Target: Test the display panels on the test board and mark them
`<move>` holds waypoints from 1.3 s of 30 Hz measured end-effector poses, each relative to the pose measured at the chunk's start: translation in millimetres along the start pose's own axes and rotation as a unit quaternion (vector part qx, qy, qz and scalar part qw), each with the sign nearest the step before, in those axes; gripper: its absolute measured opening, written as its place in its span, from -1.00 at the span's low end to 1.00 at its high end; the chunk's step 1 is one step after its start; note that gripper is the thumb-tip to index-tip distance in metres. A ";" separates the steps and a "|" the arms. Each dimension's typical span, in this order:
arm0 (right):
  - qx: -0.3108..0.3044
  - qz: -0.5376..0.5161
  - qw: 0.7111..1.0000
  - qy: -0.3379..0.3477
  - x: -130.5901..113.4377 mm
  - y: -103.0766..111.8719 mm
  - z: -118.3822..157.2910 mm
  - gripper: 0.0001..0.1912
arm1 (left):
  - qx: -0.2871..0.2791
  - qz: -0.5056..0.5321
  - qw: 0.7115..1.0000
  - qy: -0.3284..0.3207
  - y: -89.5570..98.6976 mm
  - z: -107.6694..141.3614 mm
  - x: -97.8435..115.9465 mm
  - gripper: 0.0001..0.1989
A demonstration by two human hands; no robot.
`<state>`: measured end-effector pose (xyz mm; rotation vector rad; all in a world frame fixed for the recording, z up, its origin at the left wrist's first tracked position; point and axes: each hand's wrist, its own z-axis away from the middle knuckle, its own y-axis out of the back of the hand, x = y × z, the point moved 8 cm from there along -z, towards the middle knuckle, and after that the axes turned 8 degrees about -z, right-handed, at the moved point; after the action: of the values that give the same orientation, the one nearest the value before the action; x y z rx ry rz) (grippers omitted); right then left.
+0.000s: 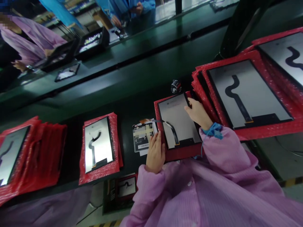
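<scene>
A display panel (176,119) with a dark flex cable lies face down on a red pad (182,153) in front of me. My left hand (156,152) rests flat at the pad's left edge, fingers stretched, beside a small board with a white label (143,137). The panel's cable reaches over to that board. My right hand (198,113), a blue band at its wrist, has its thumb and fingers on the panel's upper right edge. Its grip is partly hidden.
Red bubble-wrap stacks bearing panels stand right (251,94), far right (286,56), left (100,145) and far left (47,151). A small metallic object (175,86) sits behind the pad. People work across the bench, near black trays (93,42).
</scene>
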<state>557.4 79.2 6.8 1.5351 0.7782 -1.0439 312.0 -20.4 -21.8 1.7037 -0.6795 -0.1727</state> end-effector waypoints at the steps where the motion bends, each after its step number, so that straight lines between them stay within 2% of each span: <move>1: 0.018 0.053 0.998 0.013 -7.1 4.1 3.5 -0.72 | -0.002 0.001 1.000 -0.012 8.9 -2.6 1.9 -0.48; 3: 0.028 0.144 0.988 0.056 -27.8 3.9 12.0 -0.74 | 0.010 0.005 0.999 -0.036 34.6 -13.0 4.8 -0.60; 4: 0.005 0.170 0.982 0.086 -39.0 -3.5 15.7 -0.74 | 0.030 0.005 0.999 -0.044 50.5 -21.3 4.5 -0.67; 6: -0.089 0.157 0.973 0.145 -57.8 -31.3 21.8 -0.76 | 0.099 -0.010 0.994 -0.034 82.2 -43.1 -3.2 -0.77; 8: -0.198 0.094 0.958 0.184 -69.7 -65.0 26.2 -0.81 | 0.162 -0.045 0.985 -0.029 100.5 -68.2 -13.6 -0.78; 10: -0.270 0.038 0.943 0.190 -73.3 -91.8 26.5 -0.86 | 0.150 -0.064 0.986 -0.042 94.5 -93.7 -23.7 -0.75; 13: -0.305 -0.001 0.936 0.177 -68.9 -111.0 22.2 -0.95 | 0.085 -0.054 0.993 -0.054 68.0 -115.8 -38.3 -0.71; 17: -0.299 -0.017 0.939 0.167 -61.1 -111.1 19.8 -0.92 | 0.016 -0.010 0.997 -0.076 46.2 -113.0 -44.0 -0.71; 21: -0.283 -0.022 0.943 0.172 -56.9 -111.6 20.9 -0.88 | -0.029 0.012 0.995 -0.096 39.5 -107.1 -40.8 -0.76; 28: -0.252 0.008 0.944 0.212 -54.1 -118.2 22.8 -0.89 | -0.027 0.016 0.994 -0.107 34.0 -107.9 -39.3 -0.79; 39: -0.282 -0.015 0.934 0.219 -48.6 -121.0 21.1 -0.90 | -0.002 0.001 0.993 -0.118 33.9 -107.4 -41.4 -0.80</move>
<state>425.6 86.8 1.5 1.2559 1.2856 -0.4262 316.5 88.9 27.3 1.6929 -0.8545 -0.3773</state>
